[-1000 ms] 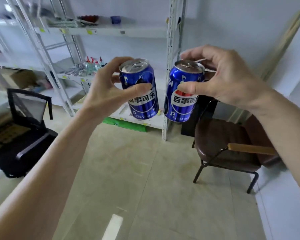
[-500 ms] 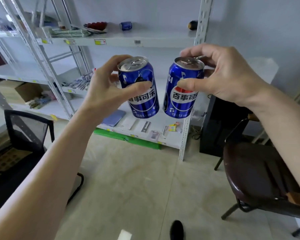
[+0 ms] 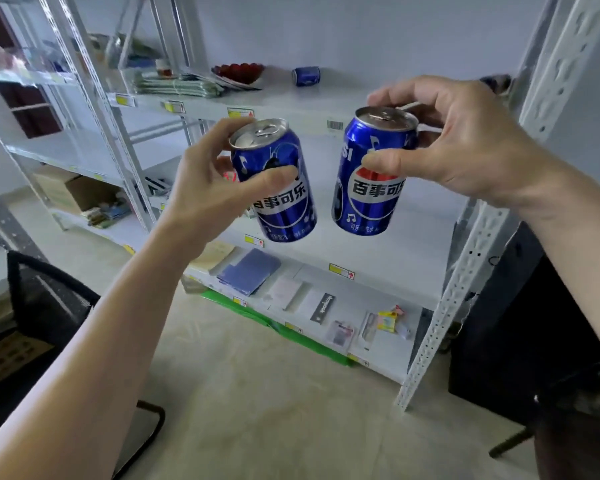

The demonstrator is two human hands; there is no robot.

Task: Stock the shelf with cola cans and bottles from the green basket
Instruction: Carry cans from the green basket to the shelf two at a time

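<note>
While both hands grip cans | left can (image 3: pixel 278 188), right can (image 3: pixel 371 174) apart | shelf edge (image 3: pixel 340 271) below

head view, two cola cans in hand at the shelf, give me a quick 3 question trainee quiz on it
1. True or false: the left hand holds its can upside down.
2. Which shelf has a blue can lying on its side? A) top shelf B) bottom shelf C) the floor
3. Fill in: the right hand grips the right can near its ____.

Key:
1. False. It is upright, slightly tilted, lid up.
2. A, beside a dish of red items.
3. Top: fingers curl over the rim, with the thumb on the label.
</note>
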